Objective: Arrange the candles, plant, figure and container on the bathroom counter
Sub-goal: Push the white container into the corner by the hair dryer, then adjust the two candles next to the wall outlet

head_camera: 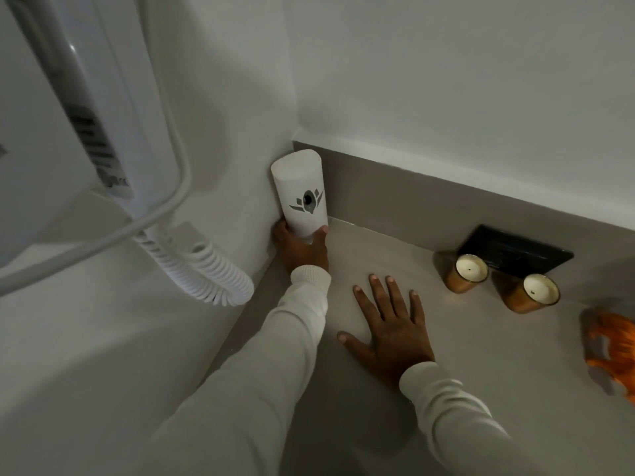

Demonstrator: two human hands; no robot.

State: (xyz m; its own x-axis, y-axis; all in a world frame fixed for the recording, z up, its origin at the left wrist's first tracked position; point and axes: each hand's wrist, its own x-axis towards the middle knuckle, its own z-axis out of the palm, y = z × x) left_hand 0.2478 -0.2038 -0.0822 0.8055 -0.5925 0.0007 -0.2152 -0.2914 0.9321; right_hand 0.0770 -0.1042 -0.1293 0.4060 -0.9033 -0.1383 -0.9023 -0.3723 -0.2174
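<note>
A tall white container (300, 194) with a dark flower mark stands upright in the far left corner of the grey counter (481, 355), against the walls. My left hand (300, 250) grips its base. My right hand (390, 326) lies flat on the counter with fingers spread, holding nothing. Two candles in amber glasses (467, 274) (532, 293) stand side by side to the right, near the back wall. An orange figure (613, 348), blurred, is at the right edge and partly cut off.
A black tray or dish (515, 250) leans at the back wall behind the candles. A white wall-mounted hair dryer (68, 115) with a coiled cord (202, 273) hangs on the left wall, over the counter's left edge.
</note>
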